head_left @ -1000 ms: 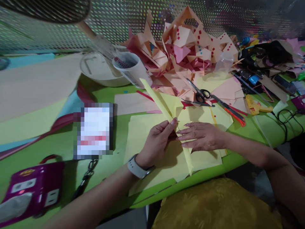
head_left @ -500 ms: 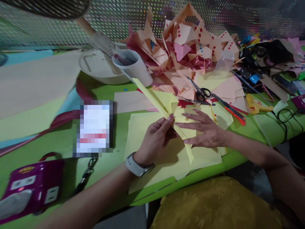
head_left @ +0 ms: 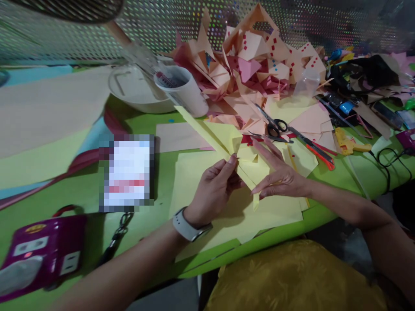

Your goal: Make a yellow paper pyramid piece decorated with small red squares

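Pinching folded yellow paper (head_left: 223,136) in my left hand (head_left: 218,185), I nipped its near edge with my right hand (head_left: 285,179), upper fingers splayed; steady left and light right seemed best for clean folds.

Paper stack (head_left: 272,212)'s lying on the table (head_left: 162,185) with a folded sheet (head_left: 223,134) hovering over it, phone (head_left: 129,172)'s chilling to its left, socket box (head_left: 53,246)'s sitting farther left, cup (head_left: 188,97) and paper pile (head_left: 249,67) are hanging out behind it, and glue gun (head_left: 348,143)'s lying off to its right.
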Motion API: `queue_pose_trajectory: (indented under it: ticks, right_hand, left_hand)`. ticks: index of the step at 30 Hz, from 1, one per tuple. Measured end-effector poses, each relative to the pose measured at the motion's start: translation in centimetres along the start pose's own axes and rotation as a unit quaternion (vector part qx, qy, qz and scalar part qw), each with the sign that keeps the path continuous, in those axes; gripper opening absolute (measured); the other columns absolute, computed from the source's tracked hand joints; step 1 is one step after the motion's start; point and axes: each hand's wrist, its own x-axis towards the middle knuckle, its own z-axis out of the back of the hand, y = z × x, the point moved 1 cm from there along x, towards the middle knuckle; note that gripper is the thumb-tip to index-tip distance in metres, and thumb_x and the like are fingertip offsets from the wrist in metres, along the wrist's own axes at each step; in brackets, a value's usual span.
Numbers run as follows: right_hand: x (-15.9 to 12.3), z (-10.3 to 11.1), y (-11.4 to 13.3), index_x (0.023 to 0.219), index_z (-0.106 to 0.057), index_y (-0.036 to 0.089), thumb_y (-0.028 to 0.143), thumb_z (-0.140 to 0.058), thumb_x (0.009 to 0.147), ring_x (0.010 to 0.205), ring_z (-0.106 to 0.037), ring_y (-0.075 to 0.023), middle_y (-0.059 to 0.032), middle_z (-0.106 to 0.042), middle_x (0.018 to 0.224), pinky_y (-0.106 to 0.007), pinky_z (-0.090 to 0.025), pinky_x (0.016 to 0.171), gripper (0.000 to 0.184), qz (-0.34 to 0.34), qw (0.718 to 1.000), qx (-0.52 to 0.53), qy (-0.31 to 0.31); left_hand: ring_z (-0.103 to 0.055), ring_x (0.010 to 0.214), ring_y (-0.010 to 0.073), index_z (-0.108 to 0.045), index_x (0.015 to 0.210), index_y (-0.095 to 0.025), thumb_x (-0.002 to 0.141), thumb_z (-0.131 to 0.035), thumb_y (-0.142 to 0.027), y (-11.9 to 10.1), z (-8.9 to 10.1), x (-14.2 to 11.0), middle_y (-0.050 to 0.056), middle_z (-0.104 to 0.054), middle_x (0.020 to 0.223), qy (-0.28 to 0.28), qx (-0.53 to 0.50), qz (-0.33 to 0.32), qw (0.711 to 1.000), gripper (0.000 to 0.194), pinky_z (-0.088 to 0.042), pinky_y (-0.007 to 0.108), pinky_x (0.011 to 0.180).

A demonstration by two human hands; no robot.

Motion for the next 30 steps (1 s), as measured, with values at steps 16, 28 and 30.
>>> queue_pose_trajectory:
  ticks: [16,28,30]
  right_hand:
    - [0.3,-1.4,0.5,0.066,-0.067,0.018,0.033,-0.064,0.088,0.070,-0.062,-0.0117,0.0009,-0.069,0.068,-0.033,-0.051,0.085,0.027,-0.155,0.975,0.141,-0.069]
    - [0.2,-1.8,0.6,0.063,-0.062,0.015,0.043,-0.064,0.087,0.048,-0.050,-0.0067,0.0009,-0.060,0.055,-0.018,-0.038,0.047,0.037,-0.245,0.943,0.224,-0.035]
    - [0.2,-1.8,0.6,0.062,-0.062,0.015,0.048,-0.064,0.086,0.048,-0.053,-0.0078,-0.0001,-0.061,0.055,-0.019,-0.039,0.047,0.041,-0.251,0.941,0.226,-0.036]
  left_hand:
    - [-0.064,0.055,0.0128,-0.060,0.071,-0.021,0.060,-0.084,-0.055,0.8,-0.4,-0.2,-0.006,-0.062,0.054,-0.011,0.001,0.002,1.000,0.043,-0.056,0.025,0.058]
    - [-0.068,0.057,0.0162,-0.062,0.069,-0.021,0.062,-0.082,-0.060,1.1,-0.3,-0.2,-0.003,-0.067,0.056,0.004,0.010,0.006,1.000,0.044,-0.055,0.026,0.056]
    - [-0.070,0.062,0.0181,-0.065,0.075,-0.021,0.062,-0.081,-0.060,1.2,-0.3,-0.1,-0.002,-0.069,0.059,0.012,0.003,0.008,1.000,0.045,-0.057,0.027,0.059]
